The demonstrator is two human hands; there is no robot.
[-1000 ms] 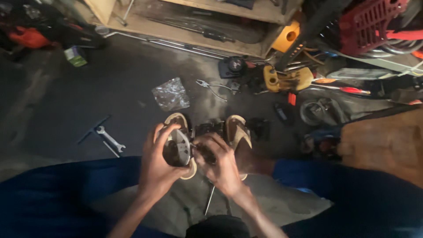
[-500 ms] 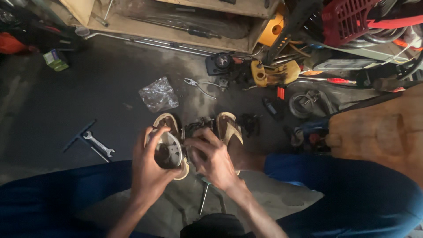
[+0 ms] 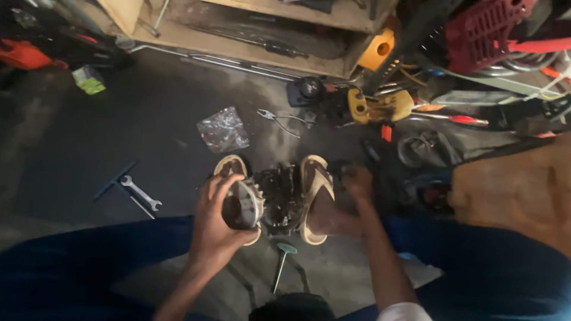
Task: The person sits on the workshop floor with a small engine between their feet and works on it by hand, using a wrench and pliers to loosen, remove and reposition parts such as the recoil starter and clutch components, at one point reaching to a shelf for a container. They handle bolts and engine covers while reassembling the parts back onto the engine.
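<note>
Engine [image 3: 279, 199] is sitting wedged btw both sandals [image 3: 315, 196] for steadiness; left hand [image 3: 217, 223] is gripping round metal part [image 3: 242, 205] beside it, right hand [image 3: 357, 181] is reaching past the sandal, grip unclear.

You are seated on the stained concrete floor [image 3: 148, 125] of a small-engine repair workshop. Hand tools lie loose around you: an open-ended spanner [image 3: 141, 192] beside a dark T-handled wrench [image 3: 113, 180], a pair of pliers [image 3: 279, 119], a red-handled screwdriver [image 3: 458, 119] and a T-handled driver [image 3: 282, 261] between your legs. A greasy engine block [image 3: 279, 193] sits clamped between your sandalled feet. Ahead stands a low wooden shelf [image 3: 250, 35] holding metal bars; beside it lie a yellow power-tool body [image 3: 380, 107], a red ribbed engine cover [image 3: 482, 30] and coiled hoses. A clear plastic bag [image 3: 223, 129] of small parts rests on the floor.
</note>
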